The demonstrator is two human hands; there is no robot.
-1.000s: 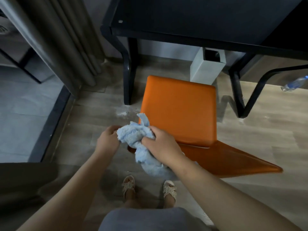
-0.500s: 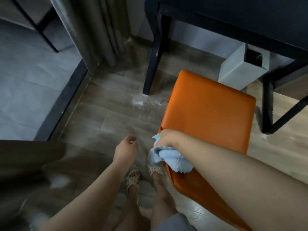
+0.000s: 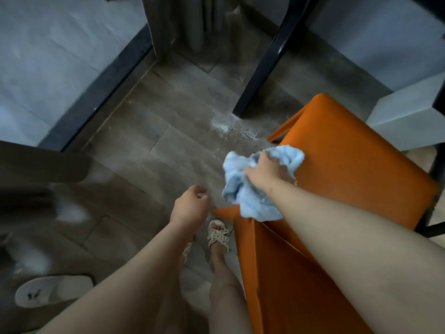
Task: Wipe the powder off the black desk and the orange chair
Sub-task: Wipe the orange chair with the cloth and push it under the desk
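Left hand (image 3: 190,208): idle, fingers loosely curled, holding nothing, just left of chair. Right hand (image 3: 265,174): nearer one, grips blue cloth (image 3: 243,191) pressed on orange chair (image 3: 349,179) seat's left edge; unwiped seat extends rightward. Spilled powder (image 3: 226,124) on floor beyond, by desk leg (image 3: 265,61)

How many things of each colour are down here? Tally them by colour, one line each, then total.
Orange: 1, the chair
Light blue: 1, the cloth gripped by the right hand
White: 1, the slipper
Grey: 1, the bin
Black: 1, the desk leg
Total: 5
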